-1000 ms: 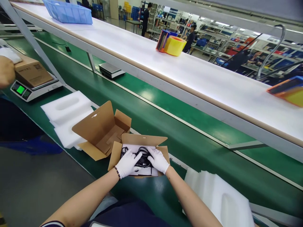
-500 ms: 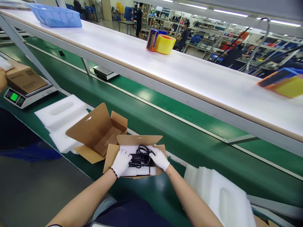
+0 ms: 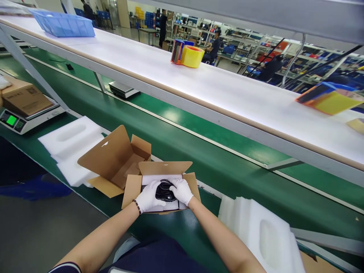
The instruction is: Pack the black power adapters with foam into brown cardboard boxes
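Observation:
Both my hands wear white gloves and work inside an open cardboard box lined with white foam. A coiled black cable lies in the middle of the box between them. My left hand curves round the coil's left side, thumb towards me. From the right, my right hand closes its fingers on the loops. What sits beneath the coil is mostly covered by the gloves and the cable. A second open cardboard box stands at the left, touching or nearly touching the first.
White foam inserts lie at the left, with more foam pieces at the right. A scale carries a closed box. Tape rolls and a blue basket rest on the raised shelf.
My hands have drawn closer together around the cable. The coil is pressed into a more compact bundle, and its upright loop is lower. My view has shifted slightly.

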### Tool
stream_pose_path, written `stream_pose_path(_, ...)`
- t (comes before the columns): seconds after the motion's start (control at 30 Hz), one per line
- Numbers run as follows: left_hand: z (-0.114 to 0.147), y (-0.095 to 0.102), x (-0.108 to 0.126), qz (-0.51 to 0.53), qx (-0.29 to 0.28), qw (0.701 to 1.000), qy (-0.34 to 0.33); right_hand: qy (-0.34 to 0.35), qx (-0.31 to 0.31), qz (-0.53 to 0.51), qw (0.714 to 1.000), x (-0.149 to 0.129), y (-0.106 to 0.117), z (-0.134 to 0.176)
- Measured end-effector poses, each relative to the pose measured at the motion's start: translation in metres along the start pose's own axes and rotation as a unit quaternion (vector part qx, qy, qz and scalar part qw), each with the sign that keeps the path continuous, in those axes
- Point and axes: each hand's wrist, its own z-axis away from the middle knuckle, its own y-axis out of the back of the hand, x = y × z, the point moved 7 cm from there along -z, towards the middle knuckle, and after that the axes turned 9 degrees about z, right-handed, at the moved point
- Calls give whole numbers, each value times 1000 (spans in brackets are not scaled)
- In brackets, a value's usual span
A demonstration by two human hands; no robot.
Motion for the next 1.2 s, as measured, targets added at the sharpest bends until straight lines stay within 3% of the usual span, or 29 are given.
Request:
stream_pose_path(0.1,-2,-6,2,-24,6,1000,-15,27,-22,31,999,-11,-15,-3)
stream_pose_path(0.2,-4,-11,10,-36,-27,997,-61,51,-38,57,996,-14,-29,-7)
stream_pose_path(0.37,-9,-12,19,-59,-51,994,-71,59,-15,102,993,-17,-40,-4)
stream_pose_path(0.57,-7,-19,22,-96,-27,995,-5,73,45,114,990,-15,-35,36)
stream_pose_path(0.67,-3,-21,24,-98,-11,995,10,69,35,123,989,-8,-34,49)
stream_pose_path(0.77,-1,-26,22,-92,-18,996,0,16,-11,140,990,3,-33,43)
stream_pose_path(0.9,-5,-35,13,-82,-48,995,-16,19,-55,151,987,2,-30,27)
stream_pose_path(1.2,-9,-36,2,-73,-79,994,-34,-2,-71,185,980,-6,-28,21)
